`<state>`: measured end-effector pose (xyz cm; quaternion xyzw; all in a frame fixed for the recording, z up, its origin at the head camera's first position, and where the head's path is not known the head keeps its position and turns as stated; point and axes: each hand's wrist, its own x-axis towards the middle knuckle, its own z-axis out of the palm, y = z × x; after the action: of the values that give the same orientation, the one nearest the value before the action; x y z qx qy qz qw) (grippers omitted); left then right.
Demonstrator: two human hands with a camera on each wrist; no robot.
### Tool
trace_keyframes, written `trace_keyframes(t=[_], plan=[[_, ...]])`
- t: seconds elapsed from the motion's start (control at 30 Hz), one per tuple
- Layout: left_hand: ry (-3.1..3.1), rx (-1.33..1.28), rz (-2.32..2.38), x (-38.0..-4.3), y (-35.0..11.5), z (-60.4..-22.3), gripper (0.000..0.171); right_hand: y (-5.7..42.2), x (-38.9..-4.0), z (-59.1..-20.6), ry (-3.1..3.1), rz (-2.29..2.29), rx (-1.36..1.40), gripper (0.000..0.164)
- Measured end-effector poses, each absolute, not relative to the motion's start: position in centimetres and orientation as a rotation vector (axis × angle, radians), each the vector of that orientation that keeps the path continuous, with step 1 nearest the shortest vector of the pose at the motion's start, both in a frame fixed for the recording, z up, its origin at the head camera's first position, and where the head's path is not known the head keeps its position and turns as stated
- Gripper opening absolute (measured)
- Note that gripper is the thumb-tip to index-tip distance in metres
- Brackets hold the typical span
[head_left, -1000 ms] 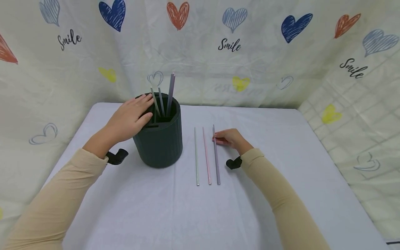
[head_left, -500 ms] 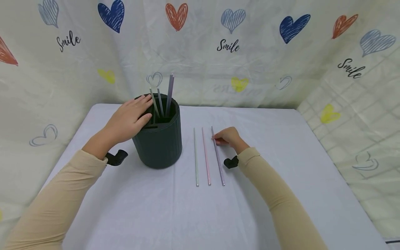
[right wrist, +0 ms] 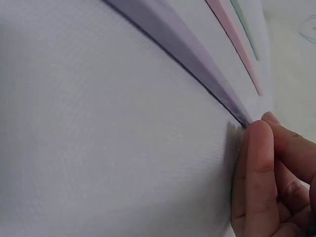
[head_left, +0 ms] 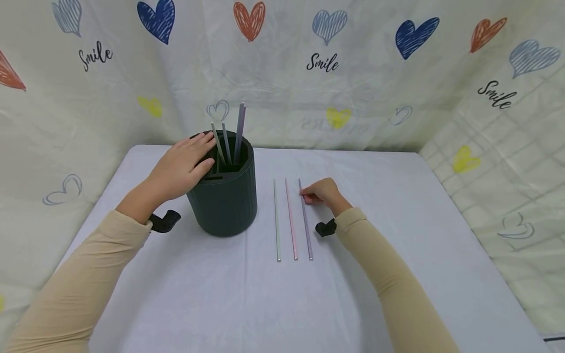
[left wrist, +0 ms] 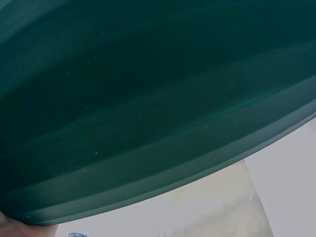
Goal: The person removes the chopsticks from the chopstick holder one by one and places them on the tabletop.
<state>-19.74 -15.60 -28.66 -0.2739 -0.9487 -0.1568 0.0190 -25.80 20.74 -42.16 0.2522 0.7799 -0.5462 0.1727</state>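
In the head view my right hand [head_left: 321,192] pinches a thin purple stick [head_left: 306,225] near its far end, the stick lying on the white cloth. The right wrist view shows thumb and fingertips at the end of this purple stick [right wrist: 182,49]. Left of it, a pink stick [head_left: 291,220] and a pale green stick [head_left: 276,220] lie roughly parallel. My left hand [head_left: 183,164] rests over the top rim of a dark green, ribbed, divided holder [head_left: 225,208], fingers extended. Several sticks [head_left: 240,130] stand upright in the holder. Its ribbed wall [left wrist: 148,108] fills most of the left wrist view.
A white cloth covers the table [head_left: 198,294]. Behind it hangs a pale curtain [head_left: 282,83] printed with hearts and the word Smile. The table's back edge runs just behind the holder.
The near end of the purple stick swung right, then back a little to the left, while my right hand shifted slightly left. My left hand and the holder stayed in place.
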Motion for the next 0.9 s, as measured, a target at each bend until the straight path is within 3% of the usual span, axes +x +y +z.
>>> trace_keyframes(t=[0.17,0.3,0.63,0.9], plan=[[-2.950,-0.851,-0.488,-19.6,-15.5,-28.6,0.057,21.0,-25.4,-41.1,2.178,-1.671,0.649,0.032],[-2.939,-0.855,-0.487,-19.7,-15.5,-28.6,0.057,20.3,-24.6,-38.7,2.120,-1.855,0.438,0.040],[-2.940,-0.847,-0.477,-19.3,-15.8,-28.7,0.057,14.7,-21.1,-30.0,2.150,-2.075,-0.049,0.035],[-2.929,-0.848,-0.477,-19.5,-15.5,-28.6,0.057,10.6,-19.6,-26.7,2.053,-2.165,-0.300,0.036]])
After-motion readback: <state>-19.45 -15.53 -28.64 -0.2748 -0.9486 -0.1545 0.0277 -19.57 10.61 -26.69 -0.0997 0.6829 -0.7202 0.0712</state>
